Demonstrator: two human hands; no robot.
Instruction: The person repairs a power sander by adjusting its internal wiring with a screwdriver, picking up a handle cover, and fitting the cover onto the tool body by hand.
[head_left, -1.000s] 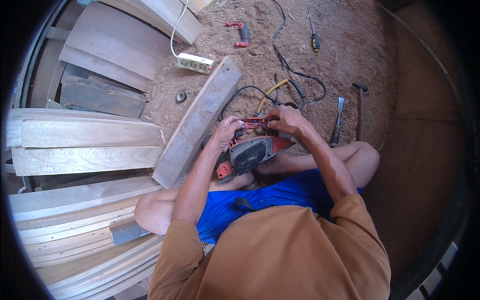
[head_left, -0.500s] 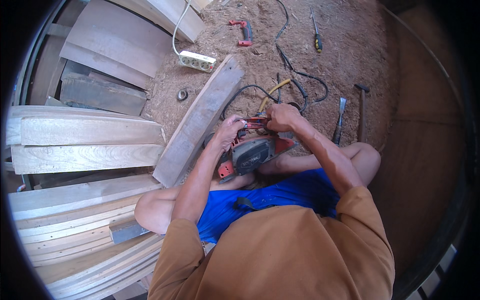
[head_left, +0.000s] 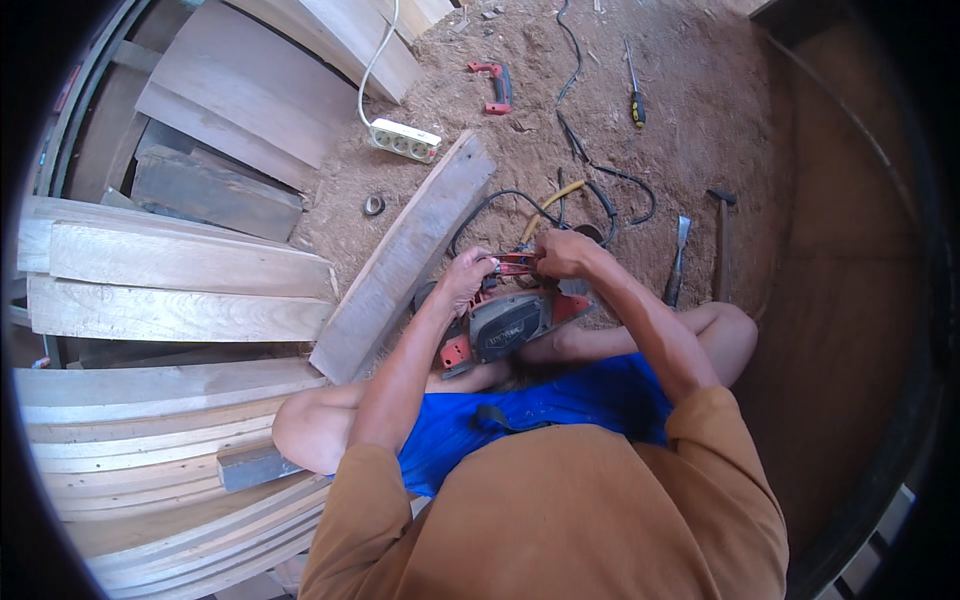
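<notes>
A red and dark grey electric planer rests between my folded legs. Its red handle is opened up, and thin wiring appears to show inside. My left hand is closed around the left end of that handle, thumb and fingers pinching it. At the handle's right end, my right hand has its fingers curled in; its fingertips are hidden, so what they pinch cannot be made out. A loose red and black handle cover lies on the ground farther away.
A thick plank lies slantwise left of the planer. Stacked boards fill the left side. A power strip, tape roll, screwdriver, chisel, hammer and black cable lie on shaving-covered ground.
The whole view has shifted slightly, so things sit a little lower in the picture. Both hands stay at the planer's handle with only slight finger movement.
</notes>
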